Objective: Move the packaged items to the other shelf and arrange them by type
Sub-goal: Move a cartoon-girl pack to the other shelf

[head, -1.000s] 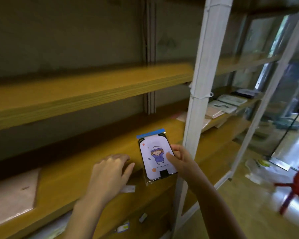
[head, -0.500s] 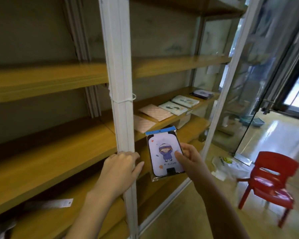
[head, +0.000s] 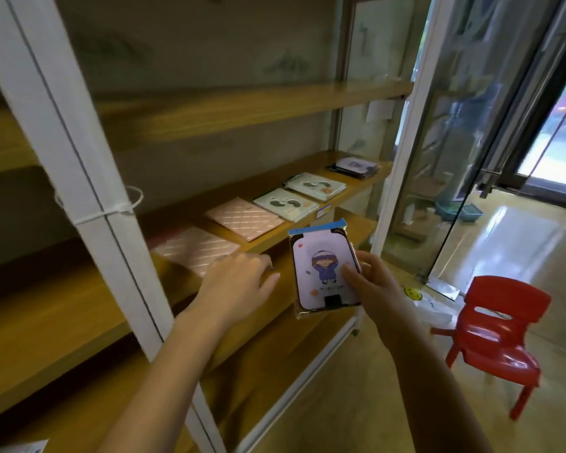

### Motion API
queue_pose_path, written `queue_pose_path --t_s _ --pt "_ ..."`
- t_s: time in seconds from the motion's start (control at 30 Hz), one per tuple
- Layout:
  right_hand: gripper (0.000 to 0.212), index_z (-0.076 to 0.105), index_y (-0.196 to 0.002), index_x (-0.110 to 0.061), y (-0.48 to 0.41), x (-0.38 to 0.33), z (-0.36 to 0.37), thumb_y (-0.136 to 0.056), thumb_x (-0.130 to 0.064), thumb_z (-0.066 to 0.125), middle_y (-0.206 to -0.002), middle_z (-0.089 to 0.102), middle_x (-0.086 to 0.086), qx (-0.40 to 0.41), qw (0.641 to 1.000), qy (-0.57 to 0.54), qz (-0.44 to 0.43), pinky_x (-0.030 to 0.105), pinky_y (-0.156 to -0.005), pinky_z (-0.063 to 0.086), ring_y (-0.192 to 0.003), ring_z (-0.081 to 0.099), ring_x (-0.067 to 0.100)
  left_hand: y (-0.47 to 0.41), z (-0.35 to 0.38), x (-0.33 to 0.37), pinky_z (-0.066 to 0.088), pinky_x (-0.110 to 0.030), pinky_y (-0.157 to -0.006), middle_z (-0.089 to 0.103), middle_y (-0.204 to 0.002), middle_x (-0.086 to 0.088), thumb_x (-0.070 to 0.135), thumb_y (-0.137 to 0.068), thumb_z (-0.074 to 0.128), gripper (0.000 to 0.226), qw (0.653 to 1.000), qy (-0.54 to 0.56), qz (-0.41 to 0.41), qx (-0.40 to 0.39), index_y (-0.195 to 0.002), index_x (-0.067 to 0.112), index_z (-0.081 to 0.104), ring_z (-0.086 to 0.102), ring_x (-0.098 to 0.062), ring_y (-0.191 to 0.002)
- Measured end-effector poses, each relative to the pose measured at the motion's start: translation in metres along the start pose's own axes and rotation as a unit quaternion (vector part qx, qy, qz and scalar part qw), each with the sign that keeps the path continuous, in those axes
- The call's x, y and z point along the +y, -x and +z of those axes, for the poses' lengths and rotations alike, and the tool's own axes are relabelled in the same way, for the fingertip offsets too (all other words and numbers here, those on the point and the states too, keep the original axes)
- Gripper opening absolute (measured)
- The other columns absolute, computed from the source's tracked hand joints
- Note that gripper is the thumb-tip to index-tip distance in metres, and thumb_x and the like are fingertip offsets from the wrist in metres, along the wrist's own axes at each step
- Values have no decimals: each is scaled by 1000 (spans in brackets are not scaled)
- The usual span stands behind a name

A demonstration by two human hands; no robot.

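My right hand (head: 370, 286) pinches the cartoon-print packet (head: 322, 266), thumb across its face and fingers behind. It holds the packet upright in the air in front of the shelf (head: 347, 198), where I can match its type against what lies there. My left hand (head: 239, 279) is loose and holds nothing, its fingers relaxed at the shelf's front edge beside the nearest pink quilted pack (head: 196, 248), probably to steady me. The row runs from pink packs to green-and-white packs (head: 285, 204) to a dark-edged packet (head: 353, 165) at the far end that looks like mine, so I judge mine belongs there.
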State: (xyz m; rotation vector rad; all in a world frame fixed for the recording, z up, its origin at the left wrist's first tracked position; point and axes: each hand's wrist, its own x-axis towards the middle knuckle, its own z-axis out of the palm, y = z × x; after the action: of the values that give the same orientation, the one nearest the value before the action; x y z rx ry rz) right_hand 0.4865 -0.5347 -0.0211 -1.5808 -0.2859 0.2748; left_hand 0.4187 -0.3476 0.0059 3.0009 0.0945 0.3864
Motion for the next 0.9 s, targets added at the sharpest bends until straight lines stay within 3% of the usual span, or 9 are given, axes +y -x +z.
queue_pose_path --t_s 0.3,0.43,0.57,0.77,0.9 --pt "32 44 -124 -12 -124 -8 -52 -92 -15 52 -101 61 3 29 1000 -5 1 16 -55 55 -85 63 11 -145 34 12 41 -27 -76 61 -106 0 44 -95 38 32 1000 -6 -13 -13 -112 22 54 55 -16 -96" --pt "37 43 -127 -12 -166 -1 -75 -92 -17 53 -101 62 1 41 999 -7 8 17 -56 55 -85 64 11 -190 51 19 48 -34 -78 63 -108 0 44 -94 38 32 1000 -12 -4 -14 -111 23 56 57 -18 -97" --pt "37 43 -127 -11 -207 4 -94 -92 -15 54 -102 61 2 45 998 -23 25 15 -54 54 -84 63 10 -227 62 29 42 -28 -72 63 -111 2 44 -94 39 33 1000 -12 6 2 -114 22 56 57 -16 -97" --pt "44 41 -132 -11 -274 14 -126 -91 -18 55 -106 62 2 15 999 -37 35 20 -60 55 -85 65 11 -277 83 43 42 -32 -74 63 -108 2 45 -94 39 29 1000 -17 -22 -3 -108 26 56 57 -16 -96" --pt "37 45 -127 -11 -328 19 -155 -92 -19 55 -108 64 5 -25 1000 -11 15 20 -61 56 -87 67 13 -319 99 60 40 -30 -74 62 -108 3 44 -94 39 29 998 -32 -53 11 -112 26 54 57 -16 -96"
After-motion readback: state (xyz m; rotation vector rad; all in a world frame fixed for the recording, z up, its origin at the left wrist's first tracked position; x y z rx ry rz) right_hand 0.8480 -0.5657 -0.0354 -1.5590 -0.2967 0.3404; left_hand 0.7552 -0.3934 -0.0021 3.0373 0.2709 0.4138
